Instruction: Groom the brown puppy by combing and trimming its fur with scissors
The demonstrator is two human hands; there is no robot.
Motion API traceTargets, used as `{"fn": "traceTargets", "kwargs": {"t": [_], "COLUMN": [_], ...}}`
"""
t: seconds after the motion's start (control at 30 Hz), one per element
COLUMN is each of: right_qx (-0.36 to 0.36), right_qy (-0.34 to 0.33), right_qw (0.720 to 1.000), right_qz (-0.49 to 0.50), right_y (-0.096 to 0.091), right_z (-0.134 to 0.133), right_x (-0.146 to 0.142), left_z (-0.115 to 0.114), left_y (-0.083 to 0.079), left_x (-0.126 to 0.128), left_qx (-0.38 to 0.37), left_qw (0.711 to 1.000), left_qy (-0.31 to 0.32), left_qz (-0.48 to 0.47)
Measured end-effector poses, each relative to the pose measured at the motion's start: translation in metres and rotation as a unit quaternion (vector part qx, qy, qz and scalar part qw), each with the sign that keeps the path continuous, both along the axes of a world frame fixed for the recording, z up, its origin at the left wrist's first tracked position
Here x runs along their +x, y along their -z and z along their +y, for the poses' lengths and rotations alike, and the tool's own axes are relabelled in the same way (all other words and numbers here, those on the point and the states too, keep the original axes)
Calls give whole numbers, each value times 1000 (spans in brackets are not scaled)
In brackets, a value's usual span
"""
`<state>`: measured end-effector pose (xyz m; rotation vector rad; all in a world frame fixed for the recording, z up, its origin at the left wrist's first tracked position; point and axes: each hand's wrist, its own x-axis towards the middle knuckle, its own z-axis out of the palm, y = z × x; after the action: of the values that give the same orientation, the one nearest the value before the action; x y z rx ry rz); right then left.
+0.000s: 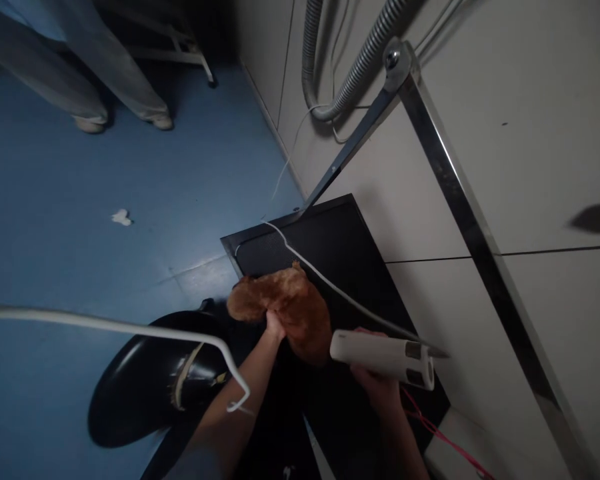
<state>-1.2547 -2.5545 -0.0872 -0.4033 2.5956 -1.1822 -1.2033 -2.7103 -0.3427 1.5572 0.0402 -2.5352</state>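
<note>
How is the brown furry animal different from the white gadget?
The brown furry animal looks fluffy, while the white gadget looks smooth.
The animal has a rounded, curved shape; the gadget is a straight tube.
The animal is on the black table with the left hand against it, but the gadget is gripped in the right hand.
Both have one of the person's hands on them.
</note>
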Motion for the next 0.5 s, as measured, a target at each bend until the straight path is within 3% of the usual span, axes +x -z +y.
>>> {"fn": "traceTargets", "kwargs": {"t": [0.1,0.17,0.23,0.3,0.37,0.4,0.43,0.5], "right_qx": [17,-1,-43,-72,-78,-75,-71,-72], "right_qy": [12,14,8,-20,-45,-51,-53,-52], "right_qw": [999,1000,999,997,996,996,996,995], "right_qz": [-29,-14,4,-15,-26,-10,16,51], "right_y": [-3,-3,0,4,7,9,10,13], "right_z": [32,36,25,6,-14,-23,-31,-44], "right_x": [-2,-7,-14,-21,-23,-23,-23,-25], "left_z": [-15,-18,-10,10,34,43,48,42], "left_y": [-11,-20,-33,-47,-62,-69,-75,-82], "left_x": [-10,-16,-16,-6,11,20,26,27], "left_qx": [61,44,-47,-209,-400,-493,-577,-697], "left_qw": [998,999,996,967,894,841,777,619], "left_qy": [-26,-19,2,47,127,182,243,357], "left_qz": [-7,-25,-74,-138,-158,-130,-67,63]}}
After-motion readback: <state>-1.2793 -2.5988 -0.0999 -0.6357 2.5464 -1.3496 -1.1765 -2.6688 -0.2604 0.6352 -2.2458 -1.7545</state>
